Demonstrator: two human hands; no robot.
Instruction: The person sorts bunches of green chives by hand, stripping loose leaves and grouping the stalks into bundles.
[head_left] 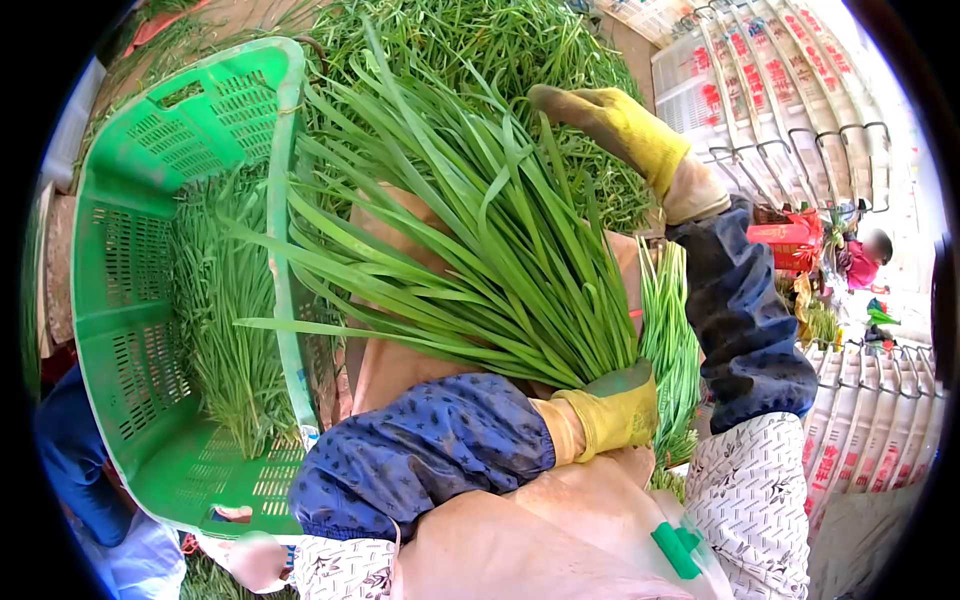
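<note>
My left hand (612,412), in a yellow glove with a grey-green coated palm, is closed around the lower ends of a bunch of garlic chives (500,250). The long flat leaves fan out toward the upper left, some reaching over the rim of a green crate (290,240). Beyond the bunch, at the upper right, my right hand (615,125) wears a matching glove with a dirty palm. Its fingers stretch leftward near the leaf tips, and I see nothing clearly gripped in them. More chives (668,340) lie beside my left hand, partly hidden by it.
Loose greens (230,310) lie inside the crate. A large heap of greens (480,50) spreads behind the bunch. White crates or boxes with red print (770,90) stand at the right, near a red bag (790,240). Another person (868,260) is farther off.
</note>
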